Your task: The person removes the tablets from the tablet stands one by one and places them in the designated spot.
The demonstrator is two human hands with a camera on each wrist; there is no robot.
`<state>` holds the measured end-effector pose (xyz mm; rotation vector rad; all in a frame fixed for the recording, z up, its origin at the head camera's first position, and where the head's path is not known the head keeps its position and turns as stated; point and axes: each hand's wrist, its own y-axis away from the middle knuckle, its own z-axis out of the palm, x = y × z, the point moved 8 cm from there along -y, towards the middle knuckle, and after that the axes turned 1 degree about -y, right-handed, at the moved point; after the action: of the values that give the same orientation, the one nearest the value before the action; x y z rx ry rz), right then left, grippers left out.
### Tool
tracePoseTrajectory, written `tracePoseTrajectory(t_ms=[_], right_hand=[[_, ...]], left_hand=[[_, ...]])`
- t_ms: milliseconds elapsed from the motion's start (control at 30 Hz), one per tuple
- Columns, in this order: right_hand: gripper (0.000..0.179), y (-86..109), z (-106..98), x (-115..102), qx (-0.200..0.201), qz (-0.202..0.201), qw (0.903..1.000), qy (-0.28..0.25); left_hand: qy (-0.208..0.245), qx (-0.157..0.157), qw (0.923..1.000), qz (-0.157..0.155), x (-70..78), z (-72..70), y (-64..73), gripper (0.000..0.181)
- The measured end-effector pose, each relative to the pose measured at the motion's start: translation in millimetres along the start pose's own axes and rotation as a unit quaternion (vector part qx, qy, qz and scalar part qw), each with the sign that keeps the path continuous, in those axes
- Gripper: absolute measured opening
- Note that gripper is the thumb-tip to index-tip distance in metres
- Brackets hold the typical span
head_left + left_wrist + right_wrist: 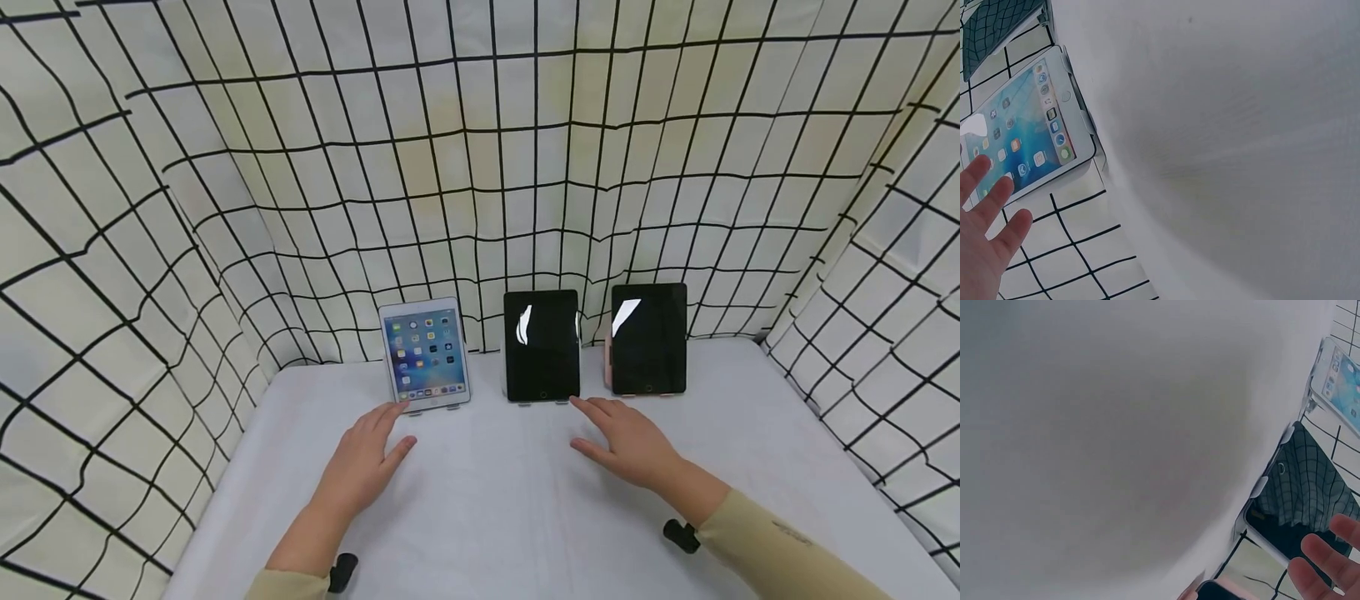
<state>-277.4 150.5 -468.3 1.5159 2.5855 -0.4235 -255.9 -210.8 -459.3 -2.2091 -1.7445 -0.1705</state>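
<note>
Three tablets stand propped on stands along the back of a white table. The left one is a white tablet [426,354] with its home screen lit and app icons showing. In the middle is a black tablet [542,346] with a dark screen. A second dark-screened black tablet [649,337] stands at the right on a pinkish stand. My left hand [363,458], fingers extended, is just in front of the white tablet. With fingers straight and holding nothing, my right hand [630,442] hovers near the middle tablet's lower right corner. Whether either hand touches a tablet, I cannot tell.
A white cloth covers the table [495,517]. White fabric walls with a black grid [525,167] enclose it at the back and both sides. Black wrist mounts [681,536] are strapped on both forearms, below tan sleeves.
</note>
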Motion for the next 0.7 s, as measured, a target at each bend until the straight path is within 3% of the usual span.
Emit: tracePoseTrajectory(t_ms=[400,700], right_hand=[[0.073,-19.4,10,-14,-0.002,0.009,0.9997,-0.024],[0.072,-35.5,18,-24,-0.014,0.023,0.9984,-0.049]], left_hand=[[0.031,0.011,0.9988,-0.037,-15.6,-3.0,-6.4,0.065],[0.036,0.003,0.9977,-0.058,-22.7,-5.9,-13.3,0.071]])
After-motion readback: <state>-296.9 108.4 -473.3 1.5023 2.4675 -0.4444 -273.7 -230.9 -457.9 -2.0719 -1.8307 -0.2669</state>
